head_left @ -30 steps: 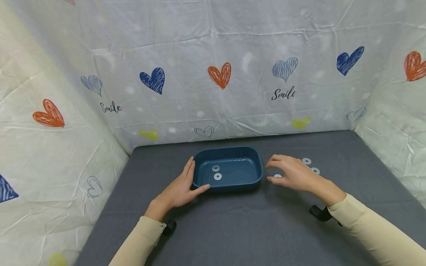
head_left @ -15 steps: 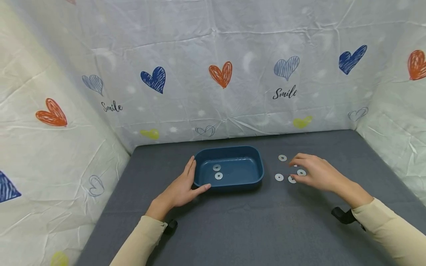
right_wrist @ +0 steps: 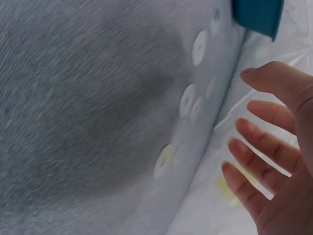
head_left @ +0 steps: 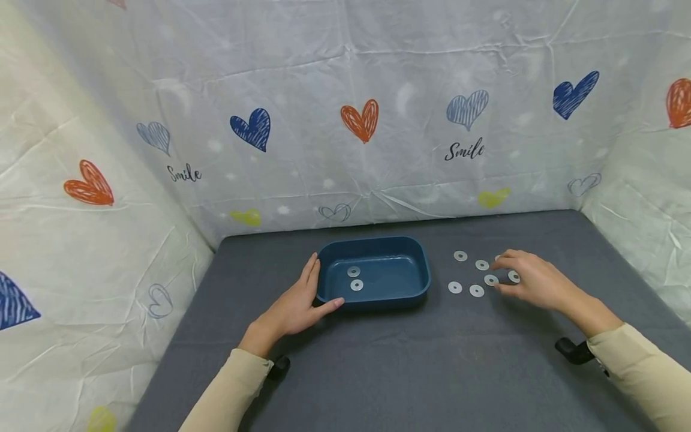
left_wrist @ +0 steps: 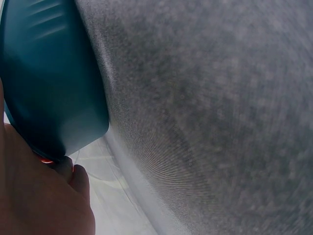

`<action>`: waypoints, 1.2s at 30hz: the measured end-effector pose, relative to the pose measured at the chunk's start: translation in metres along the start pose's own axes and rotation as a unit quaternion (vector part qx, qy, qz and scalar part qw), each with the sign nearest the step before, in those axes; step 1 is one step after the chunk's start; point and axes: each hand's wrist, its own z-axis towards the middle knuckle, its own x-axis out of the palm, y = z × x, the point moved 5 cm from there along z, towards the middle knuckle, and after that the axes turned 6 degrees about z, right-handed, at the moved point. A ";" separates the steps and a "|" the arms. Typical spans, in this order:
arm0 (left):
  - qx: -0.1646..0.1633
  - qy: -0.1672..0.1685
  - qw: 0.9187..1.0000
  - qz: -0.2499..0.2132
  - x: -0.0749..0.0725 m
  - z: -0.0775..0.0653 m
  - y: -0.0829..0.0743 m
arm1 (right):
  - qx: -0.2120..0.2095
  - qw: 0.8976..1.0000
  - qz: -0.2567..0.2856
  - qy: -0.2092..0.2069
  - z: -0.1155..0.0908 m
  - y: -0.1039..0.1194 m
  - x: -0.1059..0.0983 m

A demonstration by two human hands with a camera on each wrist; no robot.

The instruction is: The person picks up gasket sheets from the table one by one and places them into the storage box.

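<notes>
A dark blue rectangular tray (head_left: 388, 282) sits on the table in the head view, with two flat metal washers (head_left: 352, 285) on its floor. Against its left end rests my left hand (head_left: 294, 306), fingers extended along the outside and thumb at the front edge. The left wrist view shows the outer wall of the tray (left_wrist: 58, 83) beside the hand (left_wrist: 44, 200). My right hand (head_left: 534, 282) hovers over the loose washers (head_left: 472, 291) right of the tray, thumb and fingers apart. Nothing is between them in the right wrist view, where washers (right_wrist: 196, 54) lie beyond the hand (right_wrist: 279, 152).
The table (head_left: 378, 372) has a dark grey cover. Pale sheeting (head_left: 302, 174) printed with hearts hangs behind it and along both sides. The loose washers lie flat and spread out; my right fingers partly hide one in the head view.
My right hand has moved right, away from the tray's right end and across the loose washers, uncovering several of them. My left hand and the tray have stayed put.
</notes>
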 end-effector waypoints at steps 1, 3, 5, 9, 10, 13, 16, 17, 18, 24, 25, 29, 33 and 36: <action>0.000 0.001 1.000 0.001 0.000 0.000 0.000 | 0.004 1.000 -0.003 0.002 -0.001 -0.003 0.000; -0.001 0.003 1.000 0.002 0.000 0.000 0.001 | 0.017 1.000 -0.003 0.004 -0.002 -0.011 0.001; 0.000 0.005 1.000 0.002 0.000 0.001 0.001 | 0.031 1.000 0.002 0.003 -0.003 -0.018 0.002; -0.001 0.008 1.000 -0.001 -0.002 0.000 0.001 | 0.042 0.999 0.014 0.000 -0.004 -0.031 0.003; -0.001 0.008 1.000 -0.002 -0.002 0.000 0.001 | 0.042 0.999 0.015 -0.002 -0.004 -0.033 0.003; -0.001 0.006 1.000 -0.005 -0.003 -0.001 0.001 | 0.043 0.999 0.017 -0.003 -0.005 -0.039 0.005; 0.000 0.003 1.000 -0.007 -0.003 -0.001 0.001 | 0.052 0.999 0.015 -0.005 -0.004 -0.045 0.006; 0.000 0.003 1.000 -0.007 -0.003 -0.002 0.001 | 0.056 0.998 0.016 -0.004 -0.004 -0.046 0.007; 0.001 0.003 1.000 -0.007 -0.003 -0.002 0.001 | 0.061 0.998 0.017 -0.003 -0.004 -0.048 0.007; 0.006 0.001 1.000 -0.009 -0.002 -0.001 -0.001 | 0.090 0.996 0.028 0.006 -0.004 -0.056 0.009; 0.006 0.000 1.000 -0.009 -0.002 -0.001 -0.001 | 0.092 0.995 0.030 0.004 -0.004 -0.058 0.009; 0.004 0.000 1.000 -0.008 -0.002 -0.001 -0.001 | 0.091 0.996 0.026 0.000 -0.001 -0.060 0.008; 0.002 0.000 1.000 -0.006 -0.002 -0.001 -0.001 | 0.088 0.996 0.025 -0.001 0.001 -0.062 0.007; 0.000 0.000 1.000 -0.005 -0.002 -0.002 -0.001 | 0.090 0.996 0.027 -0.001 0.002 -0.063 0.008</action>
